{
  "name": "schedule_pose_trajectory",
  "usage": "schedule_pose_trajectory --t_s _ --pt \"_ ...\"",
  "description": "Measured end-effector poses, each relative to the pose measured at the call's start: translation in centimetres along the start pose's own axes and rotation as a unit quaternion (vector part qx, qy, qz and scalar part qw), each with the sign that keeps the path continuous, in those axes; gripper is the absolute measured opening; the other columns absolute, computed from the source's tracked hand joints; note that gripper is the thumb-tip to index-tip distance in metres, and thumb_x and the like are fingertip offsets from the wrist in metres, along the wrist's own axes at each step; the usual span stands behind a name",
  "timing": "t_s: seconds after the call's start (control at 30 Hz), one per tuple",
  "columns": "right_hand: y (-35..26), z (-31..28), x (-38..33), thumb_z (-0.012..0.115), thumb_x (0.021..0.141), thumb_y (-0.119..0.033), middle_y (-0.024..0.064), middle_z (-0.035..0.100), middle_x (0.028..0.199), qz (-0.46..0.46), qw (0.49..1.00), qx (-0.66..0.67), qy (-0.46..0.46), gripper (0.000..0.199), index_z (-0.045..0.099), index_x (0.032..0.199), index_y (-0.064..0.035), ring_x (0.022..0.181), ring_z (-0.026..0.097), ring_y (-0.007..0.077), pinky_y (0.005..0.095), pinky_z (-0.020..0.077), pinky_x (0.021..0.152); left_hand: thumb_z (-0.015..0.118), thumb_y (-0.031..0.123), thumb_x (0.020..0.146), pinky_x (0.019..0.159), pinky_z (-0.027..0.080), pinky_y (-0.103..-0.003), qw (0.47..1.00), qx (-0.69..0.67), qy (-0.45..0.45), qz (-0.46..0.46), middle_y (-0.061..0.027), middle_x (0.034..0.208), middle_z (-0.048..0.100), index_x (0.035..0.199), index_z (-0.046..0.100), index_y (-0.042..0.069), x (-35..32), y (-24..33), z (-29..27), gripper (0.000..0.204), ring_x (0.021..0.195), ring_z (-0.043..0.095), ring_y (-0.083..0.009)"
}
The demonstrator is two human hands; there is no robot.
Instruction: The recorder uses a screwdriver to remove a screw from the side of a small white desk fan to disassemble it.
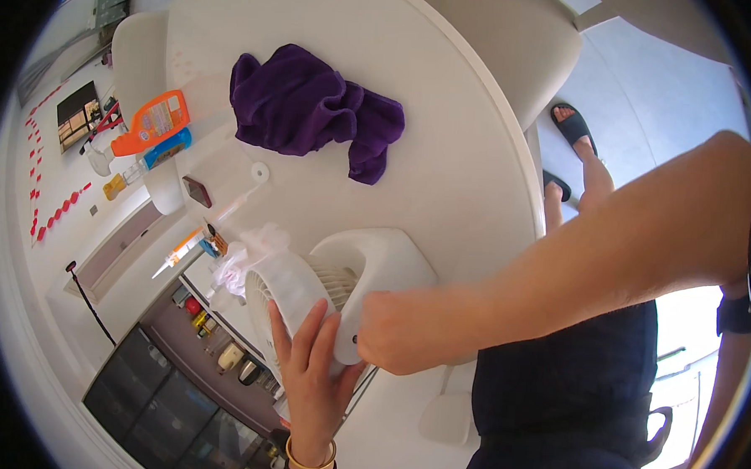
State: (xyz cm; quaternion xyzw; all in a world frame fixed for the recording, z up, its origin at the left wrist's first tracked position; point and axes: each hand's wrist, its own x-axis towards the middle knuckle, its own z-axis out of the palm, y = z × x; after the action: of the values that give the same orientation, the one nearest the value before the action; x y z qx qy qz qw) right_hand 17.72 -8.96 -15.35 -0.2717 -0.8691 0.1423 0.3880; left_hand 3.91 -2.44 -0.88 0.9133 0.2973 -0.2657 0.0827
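Note:
A white desk fan stands on the white table, its round ribbed head tilted between my hands. My left hand, with a gold bracelet at the wrist, grips the fan's head, fingers laid along the rim and thumb close to the pivot. Against the side of the fan, by a small dark spot at the pivot, my right hand is closed with curled fingers. Whatever it may hold is hidden. Crumpled pale plastic film lies beside the fan head. Farther away lies a bunched purple cloth.
An orange spray bottle and a blue bottle stand past the cloth. A small white disc and a dark red box are nearer the fan. Pale chairs flank the curved table edge; feet in black sandals show on the floor.

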Motion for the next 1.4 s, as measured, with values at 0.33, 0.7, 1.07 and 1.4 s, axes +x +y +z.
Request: schedule_pose_trajectory --t_s 0.33,0.7,1.07,1.4 --pt "-2.1 -0.2 -0.6 0.063 0.084 -0.053 0.0115 0.062 0.071 0.25 0.923 0.285 0.062 0.053 0.055 0.096 -0.0018 0.067 0.064 0.0288 0.0388 0.0506 0.059 0.08 0.015 0.071 0.108 0.025 -0.06 0.998 -0.043 0.017 0.048 -0.0103 0.141 0.045 0.108 0.069 0.017 -0.4 -0.7 -0.3 0.038 0.135 0.023 -0.0531" --pt "-3.7 -1.0 -1.4 0.056 0.091 -0.047 0.0084 0.064 0.076 0.352 0.849 0.379 0.108 0.046 0.056 0.108 -0.0046 0.068 0.063 0.0272 0.0384 0.0483 0.063 0.077 0.008 0.071 0.113 0.025 -0.053 0.998 -0.029 0.053 0.002 -0.006 0.116 0.063 0.089 0.073 0.013 0.3 1.0 -0.2 0.02 0.13 0.039 -0.0419" --pt "-4.9 -3.5 -1.5 0.033 0.1 -0.031 -0.0012 0.063 0.063 0.43 0.631 0.645 0.036 0.038 0.061 0.093 -0.0067 0.066 0.058 0.0154 0.0317 0.0472 0.066 0.079 0.008 0.071 0.111 0.028 -0.052 0.998 -0.013 0.043 0.034 -0.0112 0.137 0.051 0.107 0.069 0.012 -0.2 0.1 0.2 0.038 0.137 0.03 -0.0443" --pt "-4.0 -3.5 -1.8 0.032 0.101 -0.035 0.0 0.062 0.063 0.446 0.601 0.663 -0.01 0.042 0.061 0.093 -0.0056 0.061 0.057 0.0148 0.0308 0.049 0.064 0.088 0.007 0.055 0.112 0.027 -0.05 0.994 -0.043 0.095 0.018 -0.0235 0.155 0.015 0.151 0.006 0.007 -0.1 0.3 0.7 0.125 0.14 0.022 -0.0445"
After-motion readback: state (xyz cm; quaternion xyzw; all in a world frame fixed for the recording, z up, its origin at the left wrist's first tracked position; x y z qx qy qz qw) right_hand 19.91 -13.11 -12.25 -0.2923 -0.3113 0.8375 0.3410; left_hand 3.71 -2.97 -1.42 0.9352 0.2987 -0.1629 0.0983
